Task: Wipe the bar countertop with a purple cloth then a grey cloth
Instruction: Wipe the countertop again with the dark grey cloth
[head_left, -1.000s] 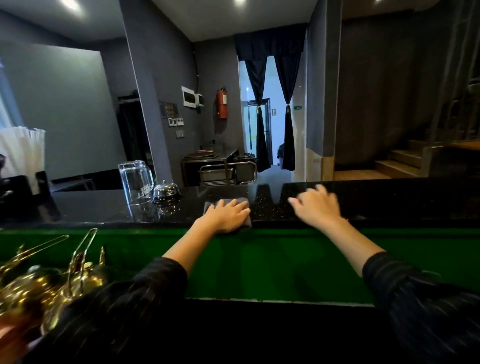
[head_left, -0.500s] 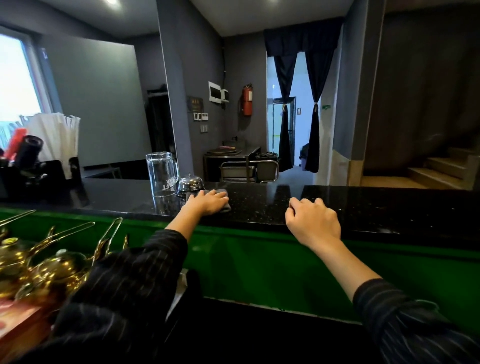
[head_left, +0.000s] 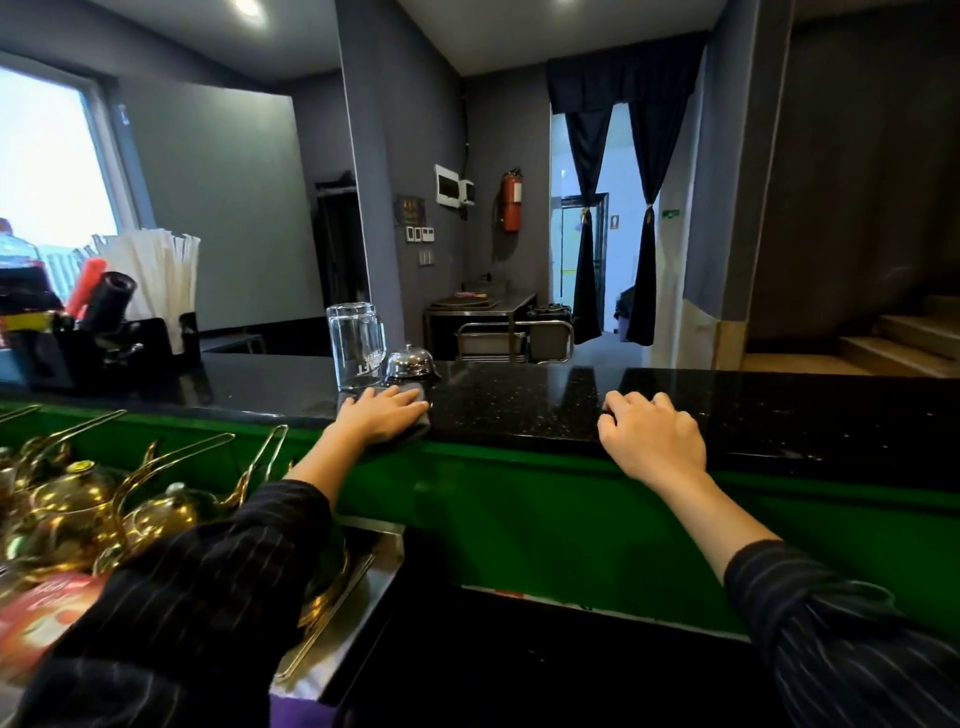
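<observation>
glass mug with partial white letters "FT", other signs illegible

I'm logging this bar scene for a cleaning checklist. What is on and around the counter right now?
countertop: one, black speckled, across the middle
grey cloth: one, under the left hand, at the counter's near edge
glass mug: one, clear, upside down beside the bell
bell: one, silver, just behind the cloth
straws: a bundle, white, far left
teapots: several, gold, below the counter on the left
left hand: flat on the cloth
right hand: resting on the counter edge, holding nothing
</observation>
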